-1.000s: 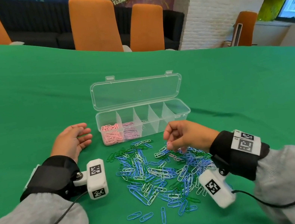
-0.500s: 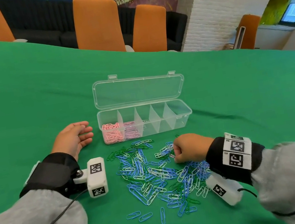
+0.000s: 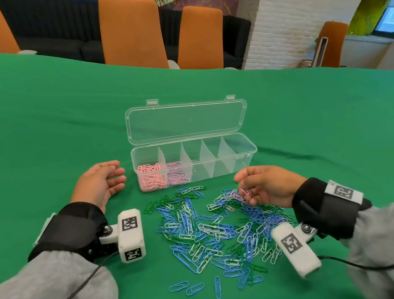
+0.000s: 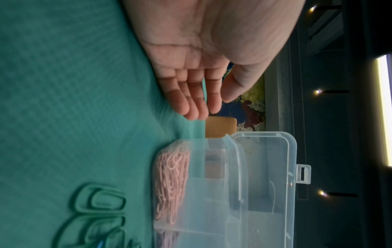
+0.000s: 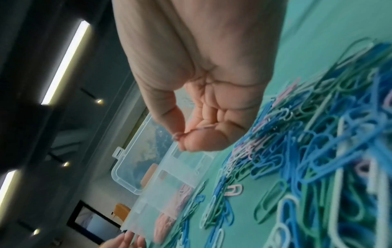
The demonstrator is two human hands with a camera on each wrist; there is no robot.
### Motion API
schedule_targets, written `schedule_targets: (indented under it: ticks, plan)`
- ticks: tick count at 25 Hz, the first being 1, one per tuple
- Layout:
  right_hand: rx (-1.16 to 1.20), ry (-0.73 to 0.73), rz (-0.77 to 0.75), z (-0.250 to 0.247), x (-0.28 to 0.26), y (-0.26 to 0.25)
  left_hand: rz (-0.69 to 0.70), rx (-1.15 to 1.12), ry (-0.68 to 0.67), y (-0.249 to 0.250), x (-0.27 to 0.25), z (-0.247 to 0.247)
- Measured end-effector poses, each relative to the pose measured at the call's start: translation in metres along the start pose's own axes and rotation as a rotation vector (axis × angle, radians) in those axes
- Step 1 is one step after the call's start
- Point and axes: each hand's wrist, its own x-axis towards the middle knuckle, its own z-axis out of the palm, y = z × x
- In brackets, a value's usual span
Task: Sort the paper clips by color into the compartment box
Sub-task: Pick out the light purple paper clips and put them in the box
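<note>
Green cloth covers the desk (image 3: 27, 121), and orange chairs (image 3: 130, 29) are seen behind it. On the cloth a clear compartment box (image 3: 244, 153) stands with its lid (image 3: 185, 119) open. The first compartment on the left is filled with pink clips (image 3: 149, 177), and the next one with pale lilac clips (image 3: 175, 175); the others look almost empty.

A light pink or lilac paper clip (image 5: 191, 131) is pinched between thumb and fingertip of the right hand (image 3: 265, 186), just above the loose pile (image 3: 218, 230) of blue, green and white clips. The exact shade cannot be told. The left hand (image 3: 99, 183) rests relaxed on the cloth beside the left end of the box, holding nothing.

Some risks are judged from this. The pinch is made only at the tip of the clip, so it may slip and fall back into the pile. Clips hook easily into each other, so a second clip of another color may be lifted together. Pink and lilac are very similar, so the wrong compartment may be chosen. The box is light and is not held, so it may be pushed away.
</note>
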Motion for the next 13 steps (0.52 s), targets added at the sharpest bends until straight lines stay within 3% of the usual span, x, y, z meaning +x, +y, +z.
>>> schedule_targets:
  ticks: [5, 8, 10, 13]
  plan:
    - [0.175, 0.006, 0.148, 0.003, 0.004, -0.001, 0.003, -0.004, -0.002, 0.000, -0.001, 0.000]
    - [0.129, 0.019, 0.167, 0.004, 0.005, -0.005, 0.001, -0.005, -0.004, 0.001, -0.002, 0.001]
    - [-0.128, 0.044, 0.133, 0.008, 0.006, -0.006, 0.002, -0.004, -0.007, 0.001, -0.002, 0.001]
    - [-0.857, 0.062, 0.032, 0.020, 0.003, -0.006, 0.005, -0.002, -0.013, 0.001, -0.002, 0.001]
